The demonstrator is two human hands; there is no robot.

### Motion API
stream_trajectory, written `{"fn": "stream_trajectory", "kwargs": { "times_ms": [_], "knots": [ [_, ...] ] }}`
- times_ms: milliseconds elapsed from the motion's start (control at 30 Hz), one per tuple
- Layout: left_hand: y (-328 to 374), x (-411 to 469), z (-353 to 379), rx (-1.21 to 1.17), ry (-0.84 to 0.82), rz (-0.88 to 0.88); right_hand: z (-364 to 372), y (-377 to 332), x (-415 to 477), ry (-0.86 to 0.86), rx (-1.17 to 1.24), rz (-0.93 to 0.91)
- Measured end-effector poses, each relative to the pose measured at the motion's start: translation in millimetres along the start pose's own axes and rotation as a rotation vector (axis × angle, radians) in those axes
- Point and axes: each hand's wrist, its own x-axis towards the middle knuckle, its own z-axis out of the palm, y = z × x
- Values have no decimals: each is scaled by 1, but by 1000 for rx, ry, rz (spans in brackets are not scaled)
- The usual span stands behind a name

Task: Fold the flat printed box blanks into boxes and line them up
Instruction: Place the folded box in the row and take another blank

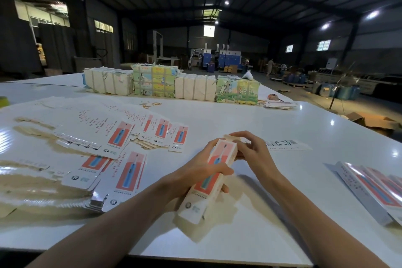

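Observation:
A long white box [206, 183] printed with a red panel and a blue toothbrush is held above the white table [272, 128], front centre. My left hand [195, 172] grips its middle, fingers wrapped over the top face. My right hand [250, 150] pinches the far end, where a flap stands open. Flat printed blanks [121, 137] lie spread in overlapping heaps on the left half of the table. Folded boxes [374, 189] lie side by side at the right edge.
Several wrapped bundles of printed stock [171, 85] stand in a row across the far side of the table. A single flat blank [287, 144] lies beyond my right hand. Rubber bands [150, 104] lie near the bundles. The table's front edge runs just below my forearms.

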Motion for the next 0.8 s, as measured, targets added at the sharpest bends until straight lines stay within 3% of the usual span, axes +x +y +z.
{"fn": "stream_trajectory", "kwargs": {
  "times_ms": [133, 300, 600, 800],
  "knots": [
    [-1, 3, 0, -34, 26, 21, 0, 0, 0, -5, 20, -10],
    [-2, 1, 3, 93, 111, 30, 0, -7, 0, 31, 207, 154],
    [2, 0, 0, 68, 96, 15, -5, -12, 4, 9, 367, 316],
    [6, -5, -1, 46, 32, 7, -6, -10, 2, 1, 341, 324]
  ]
}}
